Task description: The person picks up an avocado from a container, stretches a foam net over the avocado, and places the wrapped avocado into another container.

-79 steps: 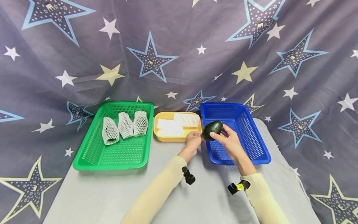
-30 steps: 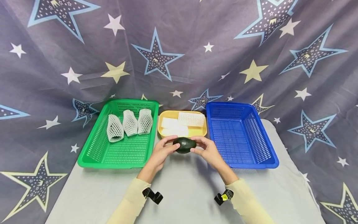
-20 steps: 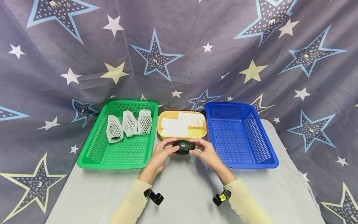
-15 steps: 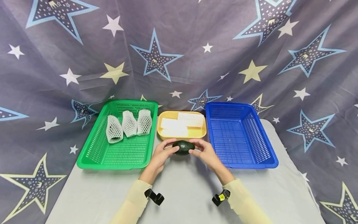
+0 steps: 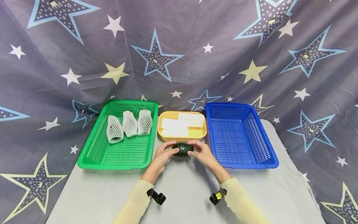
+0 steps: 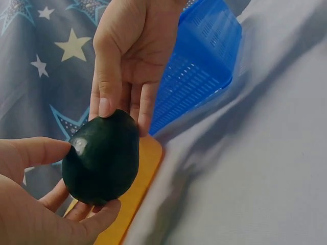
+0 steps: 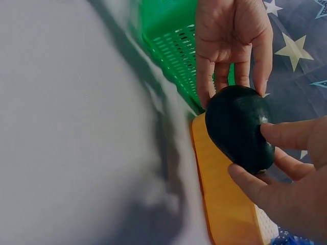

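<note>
A dark green, smooth avocado (image 5: 183, 149) lies level between my two hands, just in front of the yellow tray. My left hand (image 5: 162, 156) holds its left end with the thumb on the near side and the fingers behind. At the other end, my right hand (image 5: 205, 155) grips it the same way. Close up in the left wrist view, the avocado (image 6: 102, 158) is bare and shiny, with fingertips of both hands on its skin. From the right wrist, the avocado (image 7: 237, 125) hides parts of the fingers behind it.
The yellow tray (image 5: 167, 139) contains white foam net sleeves (image 5: 191, 119). On the left, a green basket (image 5: 112, 166) bears three items in white foam nets (image 5: 130, 123). A blue basket (image 5: 235, 140) stands on the right. A star-patterned curtain (image 5: 179, 62) hangs behind the table.
Earlier my right hand held the avocado by the blue basket's left edge, my left hand beside it. Both hands now hold it before the tray, having drifted slightly nearer me over the last second.
</note>
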Motion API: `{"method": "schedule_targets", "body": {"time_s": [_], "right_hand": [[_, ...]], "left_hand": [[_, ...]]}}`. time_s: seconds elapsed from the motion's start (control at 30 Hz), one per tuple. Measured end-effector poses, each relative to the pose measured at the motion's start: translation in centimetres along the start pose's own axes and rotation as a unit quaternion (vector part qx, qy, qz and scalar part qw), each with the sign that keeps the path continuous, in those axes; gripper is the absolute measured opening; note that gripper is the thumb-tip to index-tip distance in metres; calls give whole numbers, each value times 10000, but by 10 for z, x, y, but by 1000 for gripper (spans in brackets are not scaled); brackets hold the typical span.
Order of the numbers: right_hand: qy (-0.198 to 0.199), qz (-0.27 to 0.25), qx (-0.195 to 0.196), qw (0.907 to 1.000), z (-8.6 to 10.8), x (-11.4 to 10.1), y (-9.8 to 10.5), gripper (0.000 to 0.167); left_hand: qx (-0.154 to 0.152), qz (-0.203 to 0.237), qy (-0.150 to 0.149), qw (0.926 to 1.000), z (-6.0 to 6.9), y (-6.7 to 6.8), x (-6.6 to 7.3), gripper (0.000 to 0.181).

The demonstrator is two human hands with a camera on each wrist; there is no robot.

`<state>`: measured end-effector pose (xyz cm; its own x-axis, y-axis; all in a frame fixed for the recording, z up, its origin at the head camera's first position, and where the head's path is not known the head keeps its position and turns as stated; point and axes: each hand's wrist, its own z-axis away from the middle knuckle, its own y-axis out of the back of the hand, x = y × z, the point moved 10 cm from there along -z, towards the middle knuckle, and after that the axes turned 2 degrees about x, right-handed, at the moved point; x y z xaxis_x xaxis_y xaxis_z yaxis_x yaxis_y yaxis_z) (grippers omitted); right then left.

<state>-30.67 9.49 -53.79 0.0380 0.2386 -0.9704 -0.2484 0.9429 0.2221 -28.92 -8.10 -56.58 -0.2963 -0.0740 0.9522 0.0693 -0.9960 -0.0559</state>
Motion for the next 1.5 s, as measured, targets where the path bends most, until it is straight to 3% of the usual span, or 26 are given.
{"method": "schedule_targets", "body": {"time_s": [0.3, 0.5, 0.77, 1.13, 1.5], "right_hand": [[-146, 160, -110, 9997, -3, 3, -8, 41], [-475, 452, -244, 9976, -10, 12, -10, 39], [-767, 370, -299, 9959, -15, 15, -14, 39], [-798, 322, -140, 9962, -21, 29, -17, 38], [-810, 288, -91, 9963, -23, 34, -18, 38]], "left_hand": [[-17, -47, 223, 9997, -5, -1, -10, 46], [6, -122, 372, 9992, -6, -1, -15, 45], [47, -159, 451, 9988, -11, 0, -19, 46], [208, -255, 487, 9983, -19, 4, -26, 44], [154, -231, 476, 9985, -18, 4, -28, 47]]}}
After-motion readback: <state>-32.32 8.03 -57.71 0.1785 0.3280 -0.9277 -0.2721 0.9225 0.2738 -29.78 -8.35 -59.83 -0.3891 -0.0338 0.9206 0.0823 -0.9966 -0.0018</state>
